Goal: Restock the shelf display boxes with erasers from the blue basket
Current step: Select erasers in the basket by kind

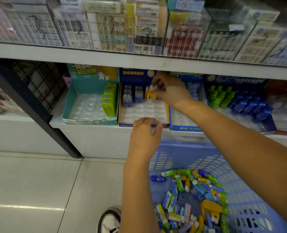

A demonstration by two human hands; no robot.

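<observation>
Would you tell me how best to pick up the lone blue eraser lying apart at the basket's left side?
Pinch the blue eraser across its short width from above: it lies on its side in the blue basket, clear of the pile, long sides free.

Blue slotted basket; yellow eraser (navy box).
</observation>
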